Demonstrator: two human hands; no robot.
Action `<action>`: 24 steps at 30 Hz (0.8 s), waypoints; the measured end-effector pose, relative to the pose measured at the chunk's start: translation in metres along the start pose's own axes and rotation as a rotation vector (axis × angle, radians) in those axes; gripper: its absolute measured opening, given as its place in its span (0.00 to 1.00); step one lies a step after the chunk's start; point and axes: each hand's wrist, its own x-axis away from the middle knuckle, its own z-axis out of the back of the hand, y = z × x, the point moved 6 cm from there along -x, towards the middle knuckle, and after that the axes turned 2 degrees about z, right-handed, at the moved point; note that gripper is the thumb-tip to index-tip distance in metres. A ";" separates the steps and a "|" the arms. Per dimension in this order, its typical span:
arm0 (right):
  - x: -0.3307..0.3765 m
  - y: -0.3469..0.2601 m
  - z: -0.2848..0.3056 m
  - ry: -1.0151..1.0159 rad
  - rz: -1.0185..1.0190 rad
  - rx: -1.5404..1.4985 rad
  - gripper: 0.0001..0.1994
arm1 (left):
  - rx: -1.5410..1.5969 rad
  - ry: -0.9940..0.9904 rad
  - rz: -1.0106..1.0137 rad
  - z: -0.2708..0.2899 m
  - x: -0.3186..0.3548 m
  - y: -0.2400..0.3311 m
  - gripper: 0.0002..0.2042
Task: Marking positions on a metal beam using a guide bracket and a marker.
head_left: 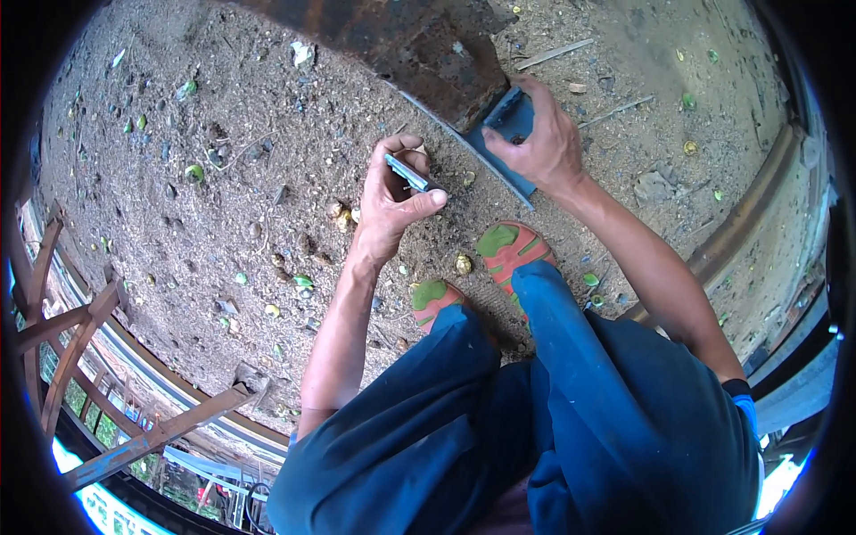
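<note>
My left hand (385,214) is closed round a short, flat metal piece (407,173) with a pale edge, held above the dirt between thumb and fingers. To the right, my right hand (548,152) grips a small dark bluish metal piece (504,106) at the end of a rusty steel beam (428,62). Under that beam end lies a blue-grey metal plate (514,177), its long edge running diagonally toward my feet. My right thumb is close to a dark spot, perhaps a hole, in the plate.
Sandy ground (223,196) with pebbles, leaves and small yellowish fruits spreads around me. My sandals (513,248) are just below the plate. Rusty angled bars (160,432) stand at lower left, and a long brown pipe (749,209) lies at the right. A wood strip (555,54) lies beyond my right hand.
</note>
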 end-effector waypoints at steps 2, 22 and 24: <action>0.003 0.008 0.002 -0.072 -0.153 -0.143 0.36 | 0.017 0.005 -0.002 0.000 0.002 0.003 0.42; 0.038 0.026 0.066 -0.235 -0.617 -0.979 0.22 | 0.286 -0.058 -0.034 0.009 -0.002 0.011 0.37; 0.037 0.032 0.064 -0.290 -0.642 -0.754 0.18 | 0.288 -0.053 -0.039 0.010 -0.001 0.014 0.35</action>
